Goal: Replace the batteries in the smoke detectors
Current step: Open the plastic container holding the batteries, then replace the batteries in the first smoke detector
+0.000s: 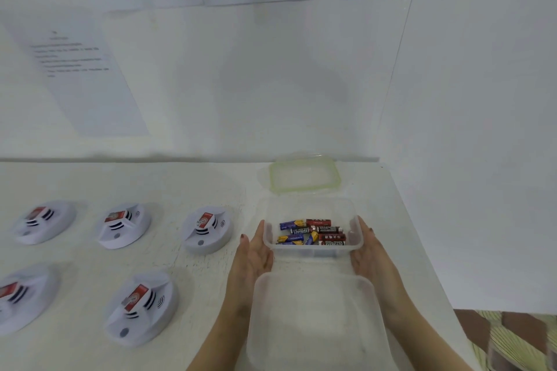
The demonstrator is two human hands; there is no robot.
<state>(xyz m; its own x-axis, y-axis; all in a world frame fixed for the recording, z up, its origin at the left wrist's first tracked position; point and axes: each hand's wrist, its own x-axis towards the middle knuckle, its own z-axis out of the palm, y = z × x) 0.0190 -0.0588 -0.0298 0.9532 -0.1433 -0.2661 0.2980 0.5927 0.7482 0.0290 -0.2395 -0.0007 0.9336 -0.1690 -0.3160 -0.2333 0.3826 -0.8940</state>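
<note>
Here, on the white table (196,184), a clear plastic tub (310,207) sits between the two hands, and the batteries (312,233) lie loose inside it in a jumble of blue, red and black cells, some lengthwise and some crossed over each other. The left hand (254,253) stands on edge at the tub's nine o'clock, palm against its side wall, fingers straight and together, not curled round anything. The right hand (369,253) mirrors it at three o'clock, flat against the opposite wall with its fingers likewise extended, so the tub is pressed between two flat palms rather than gripped. Whether the tub rests on the table or is lifted off it cannot be told. At the tub's twelve o'clock, just beyond it and close to the wall, lies a clear lid with a green seal (304,176). At six o'clock, between the forearms, stands a second clear tub (313,325), nearest the camera. The smoke detectors are spread out to nine o'clock, well apart from the tubs: three in a far row (43,221) (123,227) (208,229) and two in a near row (21,298) (141,307), each white and round with a red label on top. Printed sheets (78,69) hang on the wall at ten o'clock, their text too blurred to read.
</note>
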